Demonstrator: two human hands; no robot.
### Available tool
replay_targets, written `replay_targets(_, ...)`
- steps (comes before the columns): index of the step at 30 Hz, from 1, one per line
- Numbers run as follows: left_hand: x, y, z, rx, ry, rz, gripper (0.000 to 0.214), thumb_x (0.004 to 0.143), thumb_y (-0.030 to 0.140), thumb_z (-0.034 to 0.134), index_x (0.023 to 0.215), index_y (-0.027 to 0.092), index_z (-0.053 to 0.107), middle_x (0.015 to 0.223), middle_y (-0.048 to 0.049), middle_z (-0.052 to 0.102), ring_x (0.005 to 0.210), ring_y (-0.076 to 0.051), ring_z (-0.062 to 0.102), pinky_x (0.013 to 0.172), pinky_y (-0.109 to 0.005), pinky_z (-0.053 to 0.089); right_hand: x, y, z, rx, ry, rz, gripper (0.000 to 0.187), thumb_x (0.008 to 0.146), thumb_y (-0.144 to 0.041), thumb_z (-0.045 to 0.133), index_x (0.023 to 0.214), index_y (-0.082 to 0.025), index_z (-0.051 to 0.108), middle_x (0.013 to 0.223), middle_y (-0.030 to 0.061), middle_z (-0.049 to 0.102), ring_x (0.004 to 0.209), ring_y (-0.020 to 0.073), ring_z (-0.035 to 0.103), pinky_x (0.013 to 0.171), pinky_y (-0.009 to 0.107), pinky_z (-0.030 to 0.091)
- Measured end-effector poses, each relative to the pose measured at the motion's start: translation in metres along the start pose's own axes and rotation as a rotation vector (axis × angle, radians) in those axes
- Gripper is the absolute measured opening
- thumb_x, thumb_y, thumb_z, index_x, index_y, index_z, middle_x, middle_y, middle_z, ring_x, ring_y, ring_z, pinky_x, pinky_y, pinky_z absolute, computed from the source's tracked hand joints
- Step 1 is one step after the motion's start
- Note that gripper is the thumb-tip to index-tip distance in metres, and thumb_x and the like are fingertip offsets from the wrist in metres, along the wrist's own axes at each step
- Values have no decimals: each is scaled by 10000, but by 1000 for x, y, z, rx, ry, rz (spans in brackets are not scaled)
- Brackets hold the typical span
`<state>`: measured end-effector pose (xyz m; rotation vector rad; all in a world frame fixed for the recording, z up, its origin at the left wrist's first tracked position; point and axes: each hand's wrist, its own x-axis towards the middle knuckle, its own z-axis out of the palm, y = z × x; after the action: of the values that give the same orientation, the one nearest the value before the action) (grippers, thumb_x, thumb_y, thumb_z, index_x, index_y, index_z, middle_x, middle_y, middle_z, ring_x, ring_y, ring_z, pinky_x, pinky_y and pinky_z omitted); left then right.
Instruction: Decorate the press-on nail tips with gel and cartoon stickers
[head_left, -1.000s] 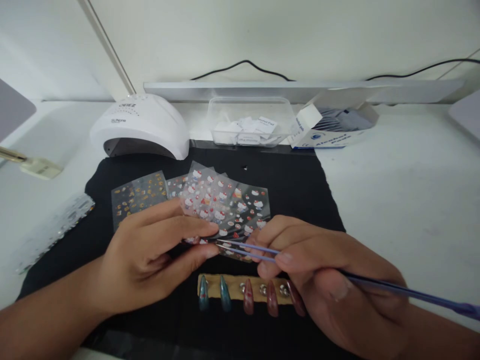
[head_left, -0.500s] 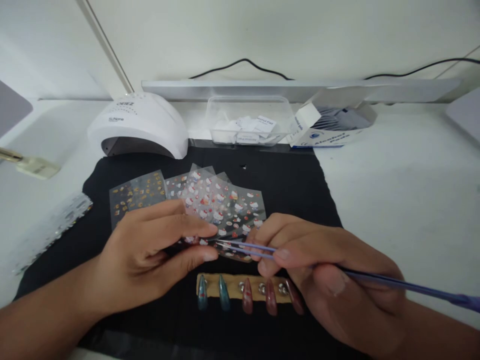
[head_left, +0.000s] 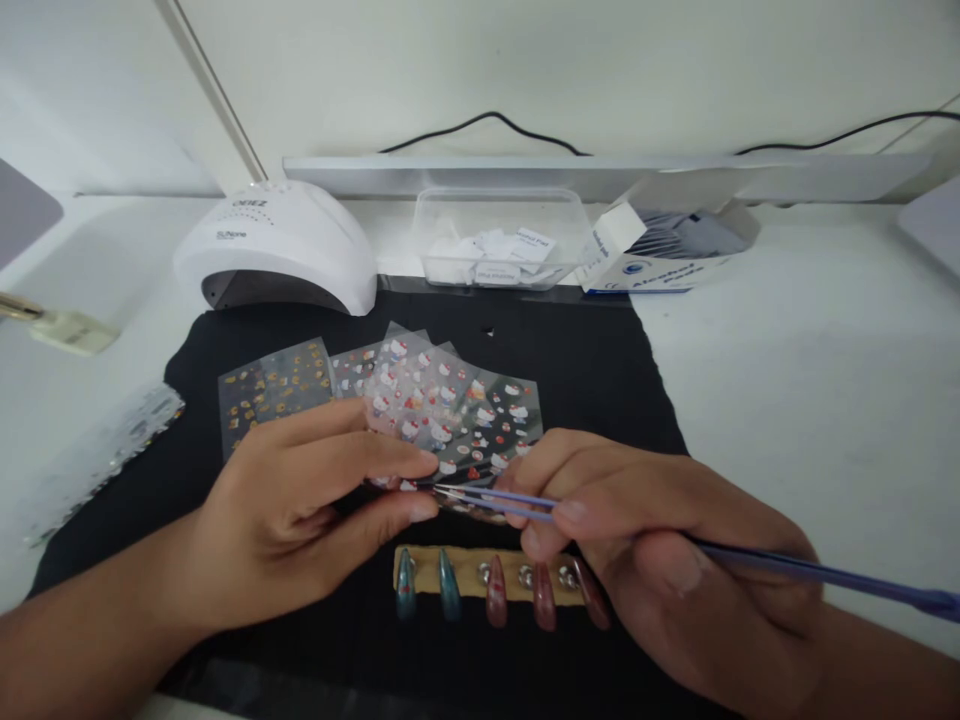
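My left hand (head_left: 300,510) is closed, thumb and index finger pinching the near edge of a clear sticker sheet (head_left: 491,425) printed with white cartoon cats and red bits. Other sheets fan out beneath it; how they touch my fingers is hidden. In my right hand (head_left: 675,540) is a pair of purple tweezers (head_left: 825,575), its fine tips just beside the left fingertips at the sheet's lower edge. Whether the tips hold a sticker cannot be made out. Just below, teal false nails (head_left: 448,585) and mauve false nails (head_left: 496,592) stand on a tan strip (head_left: 470,560).
A black mat (head_left: 585,370) lies under everything. Behind it are a white nail lamp (head_left: 285,235), a clear plastic box (head_left: 499,225) of white packets and an opened alcohol pad box (head_left: 660,270). At left lie a sheet with gold prints (head_left: 277,385) and a glittery pouch (head_left: 112,460).
The held sticker sheet has shifted slightly to the right at its far corner. The tweezers and my right hand have moved a touch to the right; my left hand is nearly still.
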<state>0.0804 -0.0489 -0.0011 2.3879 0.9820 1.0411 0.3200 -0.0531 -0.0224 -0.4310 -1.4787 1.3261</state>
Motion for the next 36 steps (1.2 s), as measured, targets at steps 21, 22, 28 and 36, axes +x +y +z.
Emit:
replay_targets(21,2,1,-3,24,-30,24,80,950,228,654,970,160,691,687,-11,642,560,-106,610,472,-197,485,5,-2,1,-9,31,36,252,968,-301,570,1074,-244,790,721,86,714,766,228,670,517,303,598)
replay_targets(22,3,1,-3,27,-31,30,82,951,228,653,967,158,692,683,-9,639,556,-103,610,463,-192,480,5,-2,1,-10,35,34,249,966,-301,574,1074,-244,791,717,84,716,766,228,674,552,323,614)
replay_targets(28,2,3,-2,57,-10,34,90,939,217,665,967,137,695,703,-22,664,596,-114,653,512,-188,530,4,-4,1,91,-18,82,282,990,-287,527,1148,-241,756,803,87,697,742,221,725,380,215,530)
replay_targets(36,-1,2,-2,117,-27,29,118,955,216,636,1031,142,688,788,-57,723,694,-153,715,555,-212,570,2,-4,4,61,15,51,272,974,-269,546,1128,-223,765,804,88,691,688,212,712,407,250,549)
